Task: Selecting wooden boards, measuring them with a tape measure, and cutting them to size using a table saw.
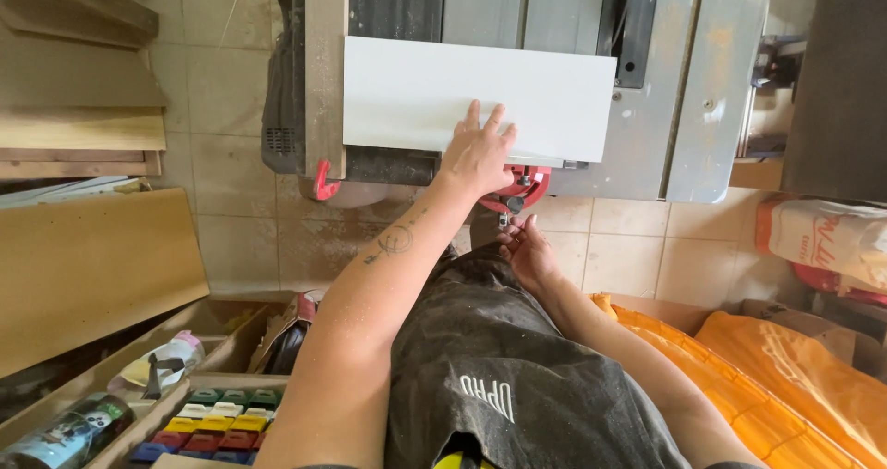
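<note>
White panel: a flat white board (476,95) lies on the grey tabletop (711,109) of a saw machine, its long edge against a wooden strip (325,62) at 9 o'clock, which seems to serve as a guide to keep it straight.
Left hand: the left hand (479,150) lies flat on the near edge of the panel, fingers stretched and together, palm down; it presses the board and grips nothing.
Right hand: the right hand (527,247) is lower, at 6 o'clock from the panel, with fingers loosely bent at a red clamp (517,190) under the tabletop edge; whether it really grasps the clamp handle I cannot tell.
Second clamp: another red clamp (323,182) holds the near end of the wooden strip, probably so that it does not move.
Surface: grey metal, worn, with dust.
Room: beige tile floor (240,219) with sawdust; wooden boards (83,266) at 9 o'clock; a box of coloured small pieces (217,423) at 7 o'clock; orange cloth (785,386) and a white sack (822,233) at 4 o'clock.
</note>
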